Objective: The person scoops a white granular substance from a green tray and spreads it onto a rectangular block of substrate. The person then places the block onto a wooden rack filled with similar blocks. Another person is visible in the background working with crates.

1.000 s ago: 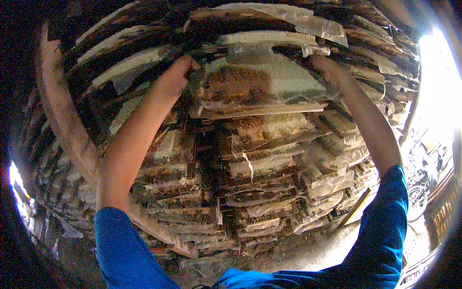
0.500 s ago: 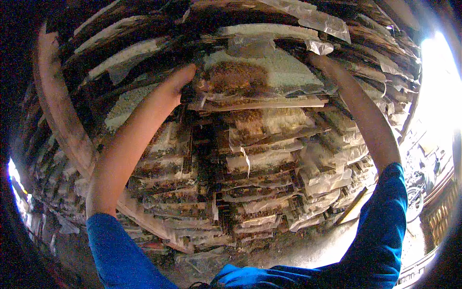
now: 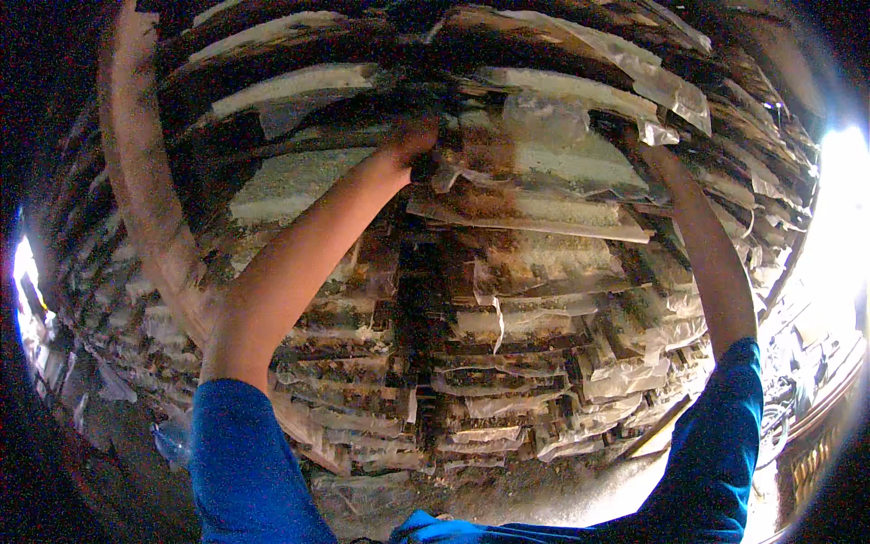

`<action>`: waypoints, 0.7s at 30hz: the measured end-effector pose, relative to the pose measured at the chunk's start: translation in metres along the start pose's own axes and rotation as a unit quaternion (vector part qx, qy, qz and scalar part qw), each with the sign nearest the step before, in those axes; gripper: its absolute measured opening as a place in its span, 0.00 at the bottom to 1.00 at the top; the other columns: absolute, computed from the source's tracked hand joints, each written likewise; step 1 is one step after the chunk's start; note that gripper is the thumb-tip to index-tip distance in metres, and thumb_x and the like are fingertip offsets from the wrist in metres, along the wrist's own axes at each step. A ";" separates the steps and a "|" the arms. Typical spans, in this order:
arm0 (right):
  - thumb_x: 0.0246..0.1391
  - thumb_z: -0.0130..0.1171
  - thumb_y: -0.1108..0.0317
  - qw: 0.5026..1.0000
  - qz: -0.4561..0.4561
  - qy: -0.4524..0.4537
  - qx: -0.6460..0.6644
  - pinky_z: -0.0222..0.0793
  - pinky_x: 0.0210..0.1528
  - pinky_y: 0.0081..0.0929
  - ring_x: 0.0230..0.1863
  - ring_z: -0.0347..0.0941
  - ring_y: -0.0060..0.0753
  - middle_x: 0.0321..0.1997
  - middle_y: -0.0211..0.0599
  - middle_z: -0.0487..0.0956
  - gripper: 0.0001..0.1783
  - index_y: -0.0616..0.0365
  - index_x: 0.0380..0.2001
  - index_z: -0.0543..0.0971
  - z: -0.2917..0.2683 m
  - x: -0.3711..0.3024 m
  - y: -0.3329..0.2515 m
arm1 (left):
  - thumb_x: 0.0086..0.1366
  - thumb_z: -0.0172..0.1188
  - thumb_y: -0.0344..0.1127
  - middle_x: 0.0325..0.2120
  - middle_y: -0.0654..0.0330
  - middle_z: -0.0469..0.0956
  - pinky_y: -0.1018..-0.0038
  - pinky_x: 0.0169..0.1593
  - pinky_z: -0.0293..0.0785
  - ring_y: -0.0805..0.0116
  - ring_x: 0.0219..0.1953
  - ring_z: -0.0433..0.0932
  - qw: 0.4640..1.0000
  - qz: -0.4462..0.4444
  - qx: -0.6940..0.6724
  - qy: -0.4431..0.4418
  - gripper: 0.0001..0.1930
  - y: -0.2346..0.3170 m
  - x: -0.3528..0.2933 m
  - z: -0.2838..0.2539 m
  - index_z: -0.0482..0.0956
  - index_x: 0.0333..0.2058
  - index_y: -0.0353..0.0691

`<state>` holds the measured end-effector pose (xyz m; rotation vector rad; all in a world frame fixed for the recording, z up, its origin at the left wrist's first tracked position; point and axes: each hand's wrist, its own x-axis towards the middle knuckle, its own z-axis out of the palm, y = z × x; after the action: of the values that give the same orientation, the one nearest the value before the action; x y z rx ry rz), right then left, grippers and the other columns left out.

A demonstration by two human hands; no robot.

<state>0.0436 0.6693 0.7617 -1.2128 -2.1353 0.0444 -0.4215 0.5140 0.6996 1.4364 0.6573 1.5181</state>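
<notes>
A wide, pale, crusty slab (image 3: 562, 165) with a brown patch toward its left end lies on a shelf of a tall stack in front of me. My left hand (image 3: 419, 136) reaches to the slab's left end, its fingers lost in the dark gap. At the right end, my right hand (image 3: 636, 140) reaches in under a flap of clear plastic film (image 3: 657, 133), and its fingers are hidden too. Whether either hand grips the slab cannot be made out. Below the slab runs a thin wooden strip (image 3: 544, 218).
Several more layers of pale slabs with torn plastic film (image 3: 625, 376) fill the stack above and below. A thick wooden post (image 3: 140, 154) rises at the left. Another pale slab (image 3: 294, 181) sits left of my left forearm. Bright daylight (image 3: 843, 245) comes in at the right.
The stack and both arms now sit farther right in the view. My left hand stands nearer the brown patch, covering some of it. The slab remains on its shelf.
</notes>
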 end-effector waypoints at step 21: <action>0.61 0.52 0.54 0.998 -0.015 0.022 -0.051 0.71 0.50 0.37 0.49 0.75 0.39 0.54 0.39 0.76 0.24 0.54 0.56 0.72 -0.006 0.023 -0.004 | 0.69 0.52 0.52 0.45 0.57 0.79 0.61 0.46 0.77 0.63 0.44 0.79 0.999 -0.028 -0.004 0.030 0.22 0.002 0.009 -0.003 0.74 0.51 0.42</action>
<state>0.0356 0.6834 0.7800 -1.2285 -2.1394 -0.1050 -0.4243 0.5215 0.7050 1.3593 0.7209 1.5231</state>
